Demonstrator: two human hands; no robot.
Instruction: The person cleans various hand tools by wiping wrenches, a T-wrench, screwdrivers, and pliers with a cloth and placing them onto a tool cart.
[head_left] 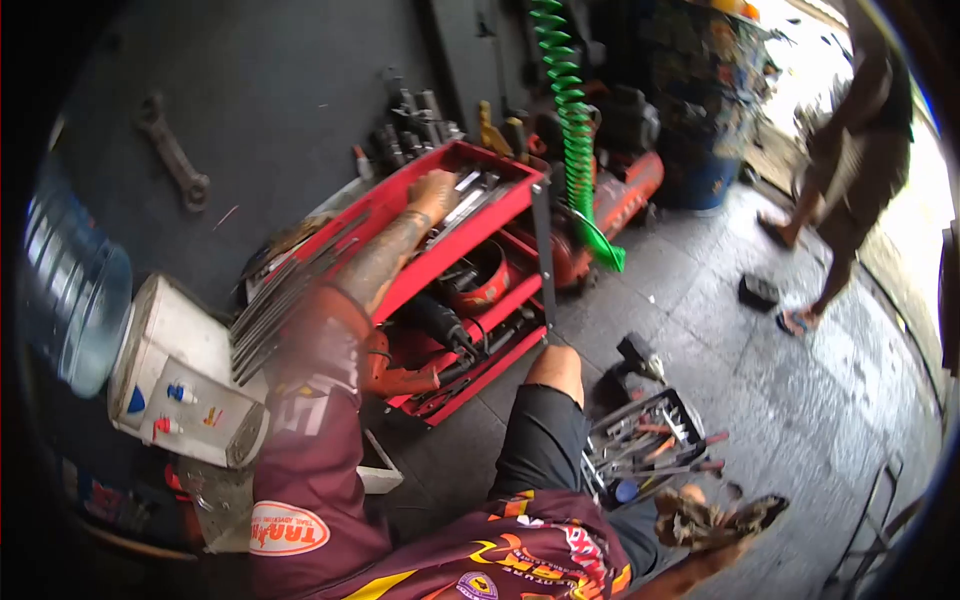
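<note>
My left hand [433, 192] reaches into the top tray of a red tool cart [455, 262], its fingers curled down at the tray; what they hold is hidden. Silver tools [466, 203] lie beside it in the tray. At the lower right, my right hand [735, 552] is closed on a dirty rag [700, 522], which covers most of the fingers. Near that hand, an open case of tools [690, 412] rests on the floor, with several red-handled tools around it.
A green coiled hose [570, 110] hangs behind the cart near a red compressor [635, 190]. A blue drum [700, 150] stands behind. At the upper right is a person [860, 180] in sandals. A white water dispenser [175, 350] and large bottle [90, 290] are at left.
</note>
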